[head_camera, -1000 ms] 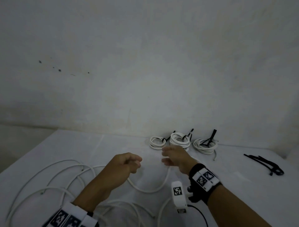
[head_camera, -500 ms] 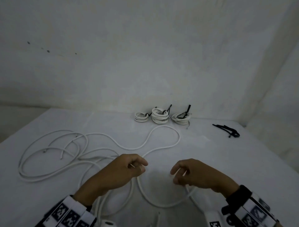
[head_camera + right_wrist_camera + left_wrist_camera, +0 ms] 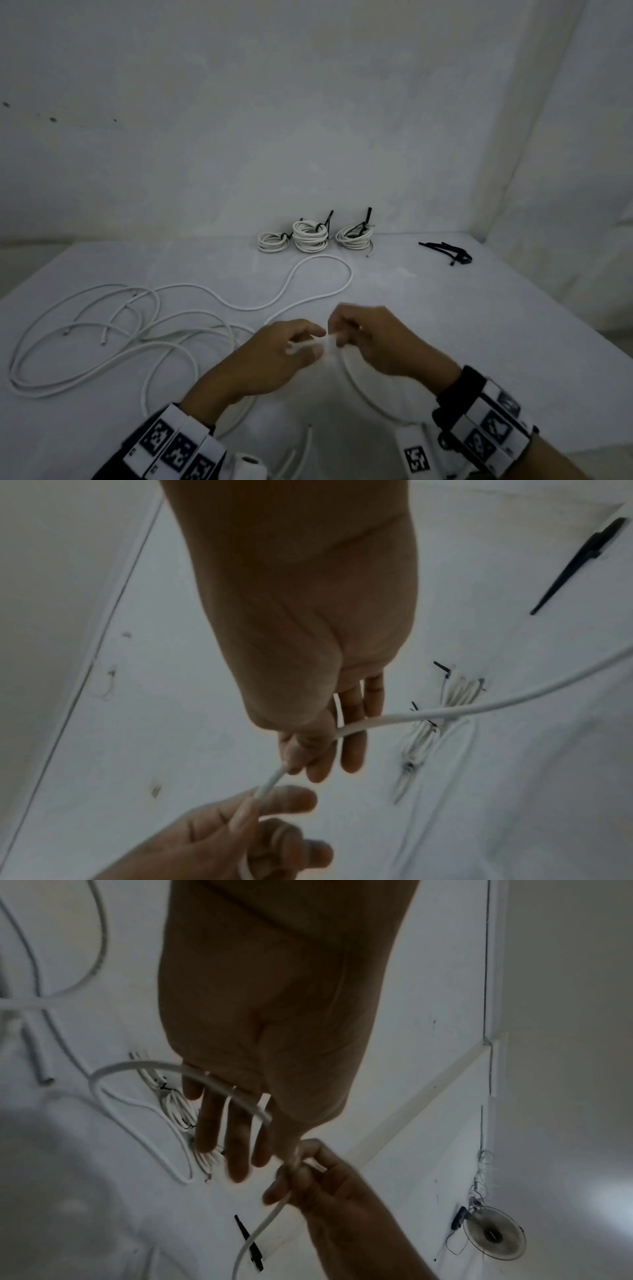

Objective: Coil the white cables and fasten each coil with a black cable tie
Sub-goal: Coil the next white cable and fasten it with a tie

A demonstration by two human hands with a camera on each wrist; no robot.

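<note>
You hold one white cable [image 3: 310, 343] just above the bench [image 3: 445, 308], near its front edge, left hand [image 3: 274, 356] and right hand [image 3: 373, 339] close together, each pinching it in curled fingers [image 3: 291, 753], likely to start a first loop. The short pinched span runs left to right; its slack curves back toward you.

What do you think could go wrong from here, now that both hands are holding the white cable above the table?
1. The left hand and right hand pinch one white cable whose slack crosses the other loose white cables; pulling may drag them into a tangle.
2. The spare black cable ties lie far right, so a finished coil could spring open during the reach.
3. The sweeping loop might knock the three tied white coils.
</note>
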